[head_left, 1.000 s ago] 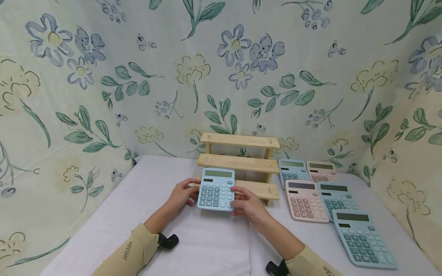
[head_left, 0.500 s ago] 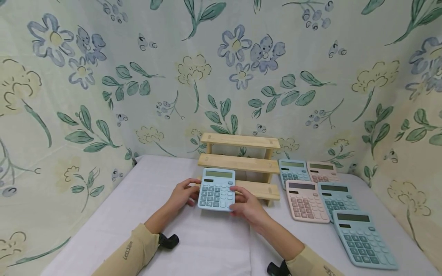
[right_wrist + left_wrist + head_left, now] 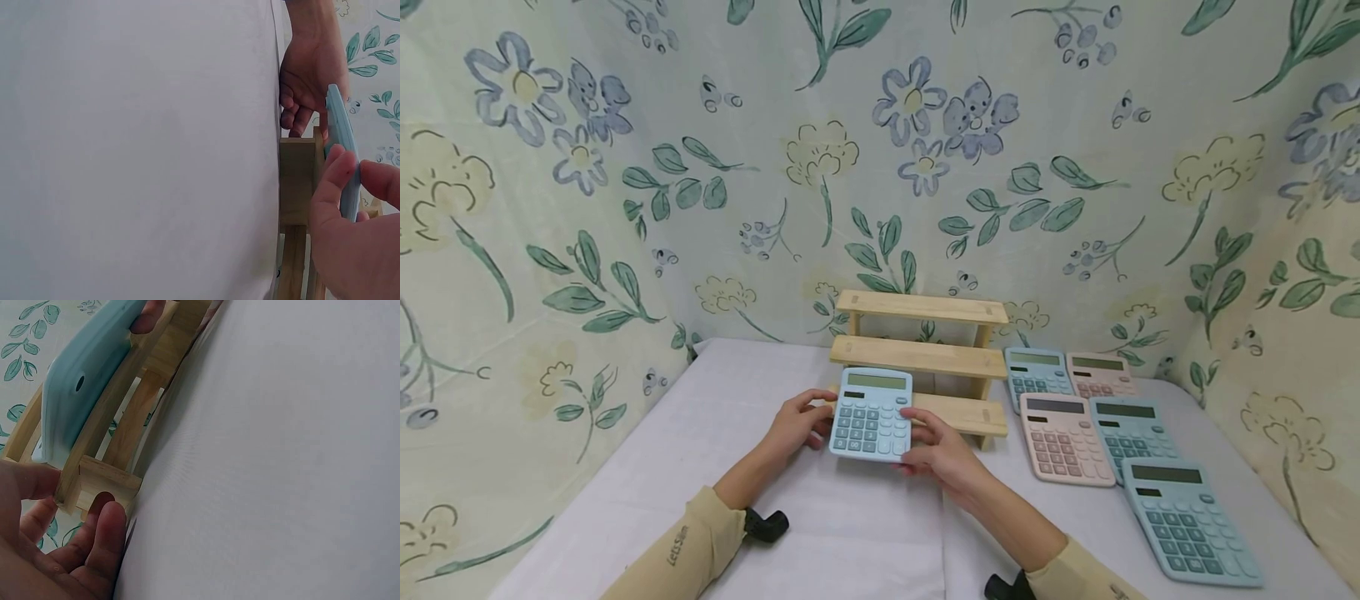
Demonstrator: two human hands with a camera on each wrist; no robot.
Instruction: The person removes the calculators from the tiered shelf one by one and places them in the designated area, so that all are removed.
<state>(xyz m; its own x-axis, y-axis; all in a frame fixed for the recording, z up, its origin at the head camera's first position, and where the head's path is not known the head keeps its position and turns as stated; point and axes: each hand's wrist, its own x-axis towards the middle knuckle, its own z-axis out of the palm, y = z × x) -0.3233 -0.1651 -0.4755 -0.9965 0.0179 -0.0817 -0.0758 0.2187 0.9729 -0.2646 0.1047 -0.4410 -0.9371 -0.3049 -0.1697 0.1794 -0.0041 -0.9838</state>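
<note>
A light blue calculator [image 3: 872,415] is tilted face up over the lowest step of a three-step wooden stand [image 3: 958,412]. My right hand [image 3: 943,450] pinches its right side, the thumb on one face and fingers on the other, as the right wrist view shows. Whether the calculator's weight rests on the step, I cannot tell. My left hand [image 3: 797,421] is at the left end of that step. In the left wrist view its curled fingers [image 3: 106,531] hold the step's wooden end, close beside the calculator's lower corner.
To the right of the stand, several calculators lie on the white cloth [image 3: 760,375]: a pink one [image 3: 1067,437], a blue one [image 3: 1191,521] nearest the front, and others behind. A flower-printed curtain [image 3: 737,208] hangs behind and at both sides.
The calculator's lower edge has dropped very slightly, and my right hand's fingers have shifted a little at its lower right corner. My left hand has stayed in place.
</note>
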